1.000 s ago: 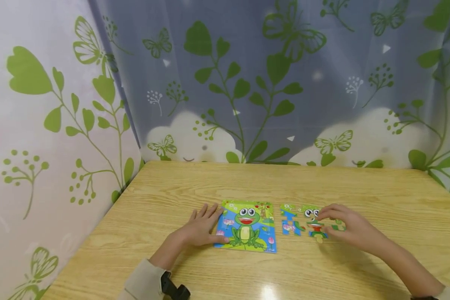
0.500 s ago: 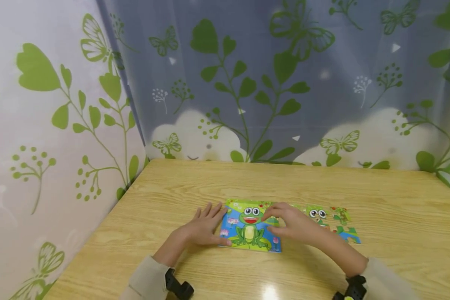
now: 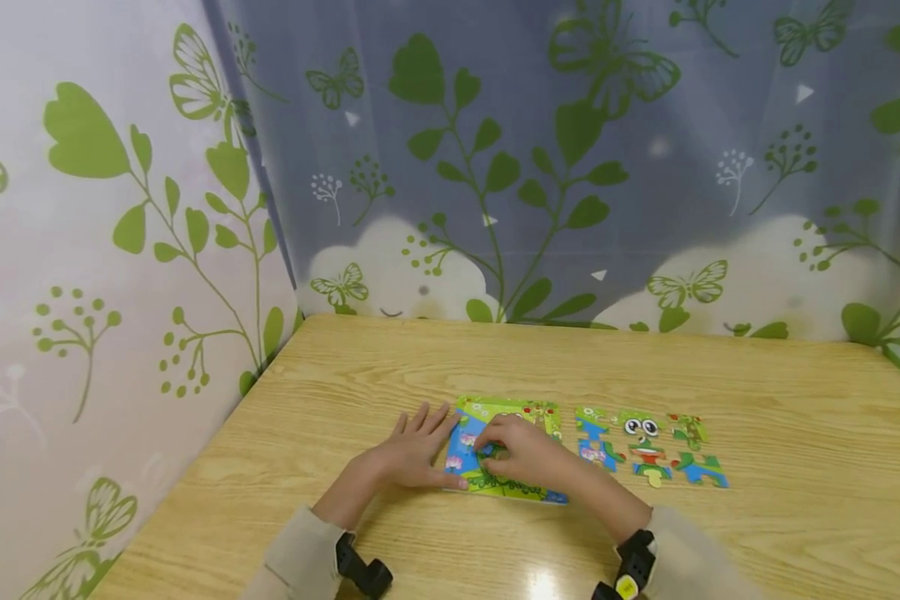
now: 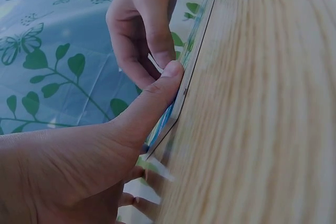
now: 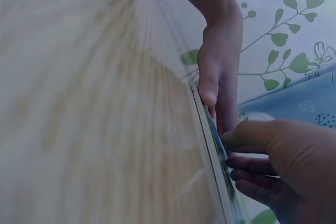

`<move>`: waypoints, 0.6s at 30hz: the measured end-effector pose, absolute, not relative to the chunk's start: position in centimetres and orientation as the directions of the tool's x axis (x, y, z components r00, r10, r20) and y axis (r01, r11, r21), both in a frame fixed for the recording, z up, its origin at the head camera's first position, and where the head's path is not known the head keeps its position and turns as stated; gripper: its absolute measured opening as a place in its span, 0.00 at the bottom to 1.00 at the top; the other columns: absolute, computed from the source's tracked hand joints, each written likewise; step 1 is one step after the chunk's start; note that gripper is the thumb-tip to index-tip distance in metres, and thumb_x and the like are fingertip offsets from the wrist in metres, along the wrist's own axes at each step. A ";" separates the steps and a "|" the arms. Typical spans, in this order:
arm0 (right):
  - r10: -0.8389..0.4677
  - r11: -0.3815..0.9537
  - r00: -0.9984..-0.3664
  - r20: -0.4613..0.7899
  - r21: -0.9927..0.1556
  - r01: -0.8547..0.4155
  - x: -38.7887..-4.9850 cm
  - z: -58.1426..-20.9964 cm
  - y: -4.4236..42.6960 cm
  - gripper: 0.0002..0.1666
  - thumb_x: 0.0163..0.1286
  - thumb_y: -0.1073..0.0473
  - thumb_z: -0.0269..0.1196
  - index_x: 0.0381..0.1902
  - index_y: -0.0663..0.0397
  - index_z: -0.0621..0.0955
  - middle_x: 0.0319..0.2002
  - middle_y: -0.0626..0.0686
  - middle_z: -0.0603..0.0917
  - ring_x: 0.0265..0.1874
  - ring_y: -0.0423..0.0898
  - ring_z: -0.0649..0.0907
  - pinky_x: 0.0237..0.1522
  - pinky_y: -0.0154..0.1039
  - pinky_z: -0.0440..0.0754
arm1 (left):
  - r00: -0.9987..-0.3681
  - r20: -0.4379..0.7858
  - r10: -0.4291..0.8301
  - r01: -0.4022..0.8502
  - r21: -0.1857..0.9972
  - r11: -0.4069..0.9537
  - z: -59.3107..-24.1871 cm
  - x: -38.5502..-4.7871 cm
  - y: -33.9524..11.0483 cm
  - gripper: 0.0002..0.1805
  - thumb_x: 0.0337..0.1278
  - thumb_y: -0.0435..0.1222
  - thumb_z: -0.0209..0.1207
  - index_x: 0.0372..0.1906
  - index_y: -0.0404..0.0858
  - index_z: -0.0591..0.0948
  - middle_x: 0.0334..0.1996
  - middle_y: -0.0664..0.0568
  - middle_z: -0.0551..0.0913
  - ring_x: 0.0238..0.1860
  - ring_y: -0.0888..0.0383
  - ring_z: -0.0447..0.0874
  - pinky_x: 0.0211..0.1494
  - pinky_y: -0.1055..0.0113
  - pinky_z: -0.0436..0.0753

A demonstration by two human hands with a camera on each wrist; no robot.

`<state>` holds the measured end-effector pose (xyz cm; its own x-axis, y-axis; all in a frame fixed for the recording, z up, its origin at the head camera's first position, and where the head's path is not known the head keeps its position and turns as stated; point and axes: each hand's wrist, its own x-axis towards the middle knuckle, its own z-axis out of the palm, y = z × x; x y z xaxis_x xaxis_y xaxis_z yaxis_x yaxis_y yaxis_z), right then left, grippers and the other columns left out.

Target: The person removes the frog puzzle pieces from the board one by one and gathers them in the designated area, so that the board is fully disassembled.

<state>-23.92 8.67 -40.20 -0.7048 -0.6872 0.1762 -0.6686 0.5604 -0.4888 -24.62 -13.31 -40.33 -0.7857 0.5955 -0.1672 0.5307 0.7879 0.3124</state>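
Note:
A square frog puzzle board (image 3: 547, 421) lies on the table, partly hidden by my hands. My left hand (image 3: 412, 458) rests at its left side with fingers spread on the table and the thumb on the board's lower left edge. My right hand (image 3: 521, 450) is over the middle of the board. Its bent fingers and thumb touch the picture with a gap between them, and no loose piece shows there. In the right wrist view the right fingertips (image 5: 239, 174) meet the board's face. Just right of the board lie several loose puzzle pieces, among them an eyes piece (image 3: 640, 427) and a mouth piece (image 3: 651, 471).
The wooden table (image 3: 420, 358) extends around the board. A flower-edged blue piece (image 3: 701, 469) is the rightmost loose one. A patterned curtain (image 3: 450, 208) hangs behind the table, and another patterned cloth (image 3: 135, 250) covers the left side.
My right hand has left the loose pieces and moved leftward onto the board, uncovering those pieces. The left hand has kept its place at the board's edge. The head view has shifted slightly.

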 end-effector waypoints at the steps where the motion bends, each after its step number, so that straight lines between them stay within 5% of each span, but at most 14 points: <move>1: -0.683 0.569 -0.709 0.178 -0.479 -0.668 -23.9 -40.3 8.5 0.11 0.61 0.61 0.64 0.42 0.57 0.82 0.40 0.48 0.77 0.39 0.45 0.76 0.40 0.38 0.76 | -0.785 -0.166 0.596 0.532 0.311 0.788 -40.3 -24.6 -13.3 0.53 0.51 0.63 0.53 0.73 0.40 0.45 0.71 0.43 0.40 0.69 0.41 0.31 0.64 0.41 0.38; 18: -0.574 0.570 -0.776 0.263 -0.552 -0.609 -23.4 -41.5 7.3 0.08 0.57 0.68 0.66 0.36 0.55 0.83 0.33 0.46 0.76 0.32 0.42 0.75 0.34 0.34 0.75 | -0.786 -0.163 0.597 0.536 0.304 0.788 -40.2 -24.6 -13.2 0.53 0.51 0.63 0.54 0.73 0.39 0.45 0.71 0.42 0.41 0.68 0.39 0.31 0.63 0.40 0.38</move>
<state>-23.41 7.28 -41.45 -0.7756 -0.5738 0.2630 -0.6087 0.5697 -0.5522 -24.58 -13.21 -40.23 -0.7855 0.5969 -0.1632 0.5357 0.7879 0.3038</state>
